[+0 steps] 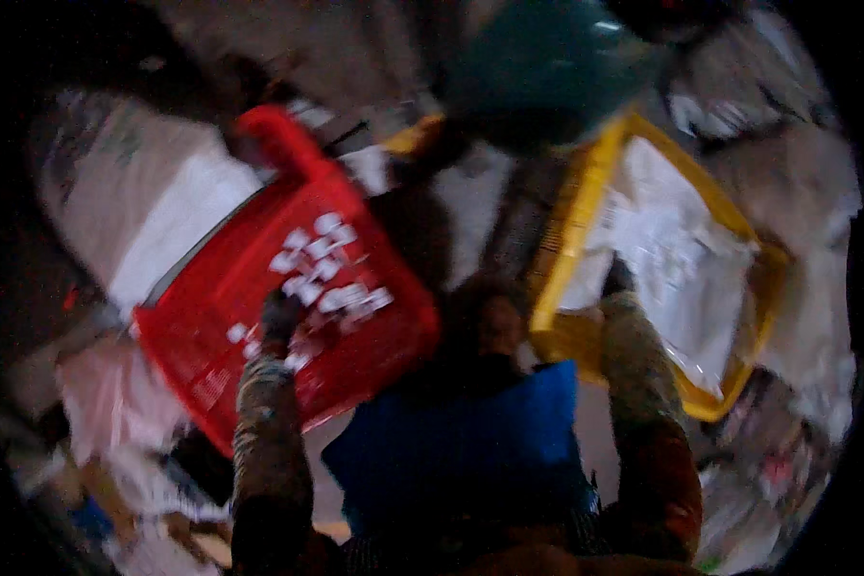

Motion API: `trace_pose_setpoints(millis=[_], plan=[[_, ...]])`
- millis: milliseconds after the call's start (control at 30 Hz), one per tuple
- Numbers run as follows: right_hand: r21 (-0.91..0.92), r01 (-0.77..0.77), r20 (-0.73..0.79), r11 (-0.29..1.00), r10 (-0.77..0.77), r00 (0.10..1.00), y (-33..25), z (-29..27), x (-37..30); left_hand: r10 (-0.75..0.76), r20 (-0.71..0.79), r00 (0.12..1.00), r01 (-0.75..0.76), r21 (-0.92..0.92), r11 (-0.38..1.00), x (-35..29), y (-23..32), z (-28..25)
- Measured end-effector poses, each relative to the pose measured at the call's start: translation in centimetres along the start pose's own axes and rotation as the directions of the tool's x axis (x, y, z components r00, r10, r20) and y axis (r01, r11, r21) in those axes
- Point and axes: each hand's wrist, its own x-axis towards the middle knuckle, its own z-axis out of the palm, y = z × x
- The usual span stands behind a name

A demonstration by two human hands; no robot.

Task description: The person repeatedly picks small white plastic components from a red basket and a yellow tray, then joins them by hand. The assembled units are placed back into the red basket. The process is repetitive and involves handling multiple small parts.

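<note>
My left hand (282, 316), which looks dark or gloved, reaches into a red crate (223, 303) beside a loose group of small white pieces (323, 255). The pieces are too blurred to name. On the other side, my right hand (618, 279) is down in a yellow crate (554, 305), against its white plastic-like lining (650, 206). Whitish lumps or folds lie there; I cannot make out which. Dimness and blur hide the fingers of both hands, and whatever they may hold does not show.
Blue cloth (456, 456) covers my lap between the crates. A large dark green rounded object (557, 72) stands at the far side. Pale sacks or sheets (187, 216) lie to the left, with more sheeting (787, 211) on the right.
</note>
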Motion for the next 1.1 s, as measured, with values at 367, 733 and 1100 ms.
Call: trace_pose_setpoints(millis=[367,733,1100], plan=[[-0.187,0.124,-0.175,0.974,-0.158,0.972,-2.4,-6.2,-1.4,0.437,-0.099,0.894,-0.447,-0.27,0.853,-10.7,9.2,-7.8],[0.915,0.129,0.062,0.383,-0.449,0.892,-37.6,-26.3,-27.5,0.574,-0.16,0.803,-0.381,-0.878,0.289,-26.8,24.9,-14.3],[0.875,0.254,-0.056,0.412,-0.434,0.899,-39.1,-29.1,-37.9,0.826,-0.378,0.419,-0.9,-0.05,0.434,-37.9,26.2,-14.1]])
